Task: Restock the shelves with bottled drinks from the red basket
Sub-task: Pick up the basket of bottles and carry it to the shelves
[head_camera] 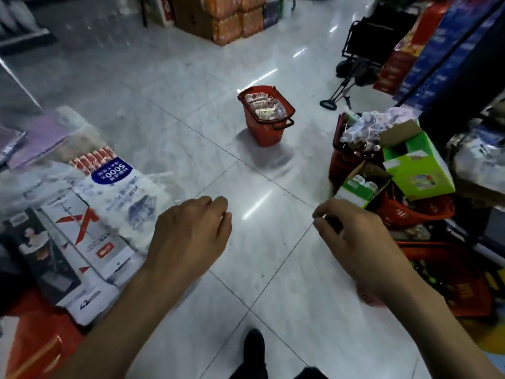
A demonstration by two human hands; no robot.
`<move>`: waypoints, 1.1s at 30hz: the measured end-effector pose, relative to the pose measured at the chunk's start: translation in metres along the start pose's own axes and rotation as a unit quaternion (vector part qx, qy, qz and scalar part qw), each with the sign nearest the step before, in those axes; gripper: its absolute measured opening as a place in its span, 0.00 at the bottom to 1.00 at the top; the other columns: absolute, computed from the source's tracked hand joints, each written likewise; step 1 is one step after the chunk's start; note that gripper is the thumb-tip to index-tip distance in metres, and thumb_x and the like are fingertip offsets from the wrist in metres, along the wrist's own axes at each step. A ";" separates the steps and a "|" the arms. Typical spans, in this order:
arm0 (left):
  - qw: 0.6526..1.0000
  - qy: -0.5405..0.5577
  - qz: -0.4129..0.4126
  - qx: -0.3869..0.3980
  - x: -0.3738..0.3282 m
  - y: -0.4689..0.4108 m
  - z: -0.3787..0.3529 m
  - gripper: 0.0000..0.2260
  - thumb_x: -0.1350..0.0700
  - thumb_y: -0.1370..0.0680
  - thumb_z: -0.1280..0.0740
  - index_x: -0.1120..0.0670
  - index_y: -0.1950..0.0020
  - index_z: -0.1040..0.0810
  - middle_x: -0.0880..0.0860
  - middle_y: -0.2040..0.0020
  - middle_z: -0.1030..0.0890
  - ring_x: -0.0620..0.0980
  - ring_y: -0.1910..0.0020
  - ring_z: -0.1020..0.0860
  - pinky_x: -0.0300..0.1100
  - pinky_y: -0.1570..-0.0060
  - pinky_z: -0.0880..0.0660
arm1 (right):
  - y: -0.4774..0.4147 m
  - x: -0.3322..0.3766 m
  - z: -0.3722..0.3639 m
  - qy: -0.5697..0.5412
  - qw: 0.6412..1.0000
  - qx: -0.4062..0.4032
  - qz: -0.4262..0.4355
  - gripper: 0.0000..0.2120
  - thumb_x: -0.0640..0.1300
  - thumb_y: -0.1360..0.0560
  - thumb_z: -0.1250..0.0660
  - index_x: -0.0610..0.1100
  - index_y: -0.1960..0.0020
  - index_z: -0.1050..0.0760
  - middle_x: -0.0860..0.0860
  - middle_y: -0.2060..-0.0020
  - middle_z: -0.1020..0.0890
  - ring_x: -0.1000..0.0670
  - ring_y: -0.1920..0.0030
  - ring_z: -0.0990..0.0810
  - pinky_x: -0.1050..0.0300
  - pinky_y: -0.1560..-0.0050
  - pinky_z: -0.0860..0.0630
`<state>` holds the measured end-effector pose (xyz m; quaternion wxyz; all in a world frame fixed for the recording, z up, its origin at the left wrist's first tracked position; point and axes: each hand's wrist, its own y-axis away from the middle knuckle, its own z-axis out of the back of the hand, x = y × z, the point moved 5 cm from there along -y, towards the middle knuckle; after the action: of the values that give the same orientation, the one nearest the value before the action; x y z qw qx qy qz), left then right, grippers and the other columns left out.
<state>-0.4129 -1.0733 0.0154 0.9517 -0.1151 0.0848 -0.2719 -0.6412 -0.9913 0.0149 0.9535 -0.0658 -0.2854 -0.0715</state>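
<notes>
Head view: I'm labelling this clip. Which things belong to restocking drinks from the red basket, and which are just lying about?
Job: red basket on the floor, left hand, right hand.
Lying about: green boxes, black trolley, white sacks, orange packs.

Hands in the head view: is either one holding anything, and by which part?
The left hand is loosely curled and holds nothing. The right hand curls its fingers over a dark patch; whether that is a held thing or only shadow cannot be told.
</notes>
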 end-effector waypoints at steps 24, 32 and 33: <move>0.997 -0.054 0.038 0.038 0.063 -0.489 -0.096 0.10 0.47 0.20 0.40 0.50 0.56 0.25 0.48 0.67 0.23 0.52 0.69 0.24 0.45 0.66 0.25 | -0.501 -0.125 0.019 -0.113 0.992 0.049 -0.004 0.04 0.45 0.21 0.34 0.53 0.50 0.22 0.60 0.59 0.21 0.60 0.58 0.23 0.65 0.60 0.28; 0.989 -0.054 0.124 0.063 0.163 -0.605 -0.165 0.10 0.46 0.20 0.41 0.49 0.56 0.25 0.48 0.66 0.23 0.52 0.68 0.23 0.44 0.67 0.26 | -0.681 -0.123 -0.034 -0.093 0.988 0.118 0.037 0.04 0.46 0.22 0.34 0.55 0.51 0.23 0.62 0.59 0.22 0.61 0.58 0.22 0.70 0.61 0.31; 0.988 -0.047 0.131 0.063 0.175 -0.624 -0.174 0.10 0.46 0.21 0.40 0.49 0.56 0.25 0.48 0.66 0.23 0.52 0.67 0.23 0.43 0.67 0.27 | -0.706 -0.124 -0.040 -0.088 0.988 0.121 0.033 0.04 0.46 0.21 0.34 0.55 0.50 0.24 0.63 0.59 0.22 0.61 0.58 0.23 0.70 0.61 0.30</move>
<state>-0.6159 -1.7128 -0.0032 0.9873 -0.0553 0.0368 -0.1442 -0.8451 -1.6780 -0.0277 0.9272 0.0348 -0.3729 0.0013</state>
